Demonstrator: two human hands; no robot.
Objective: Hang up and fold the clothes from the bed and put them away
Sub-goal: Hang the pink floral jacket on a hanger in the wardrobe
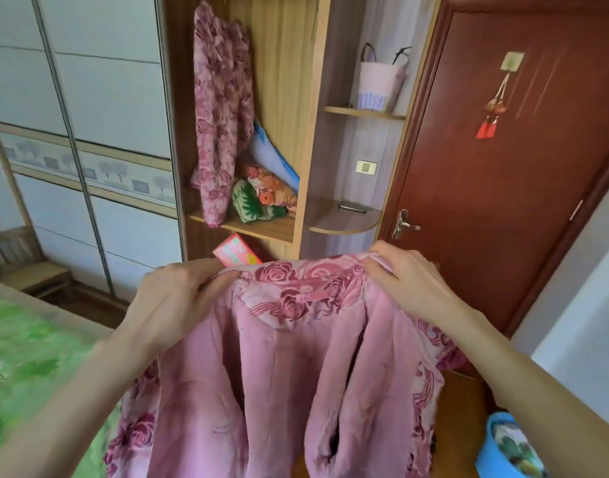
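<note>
Head view looks down on both hands holding up a pink rose-print jacket point(282, 367), plush lining facing the camera. Left hand point(179, 301) pinches the left shoulder of the collar, fingers curled over the cloth; right hand point(406, 281) grips the right shoulder, fingertips tucked into the fabric. Both grips are clamped on the jacket. Its hem runs off the bottom edge of the picture, so its full length is cut off, and whatever hangs behind the lining is hidden.

Beyond it, a matching rose-print garment point(220, 125) hangs in the open wardrobe point(286, 63), its top cut off by the upper edge, so what it hangs from cannot be told. Bundled floral cloth point(265, 194) sits on the wardrobe shelf beside it. A pink box point(236, 253) below that shelf is half hidden by the jacket's collar.

At the left edge the green bed point(27, 367) is blurred. At the lower right corner a blue container point(503, 450) is cut off; its contents are hard to make out. A dark red door point(503, 167) stands to the right
</note>
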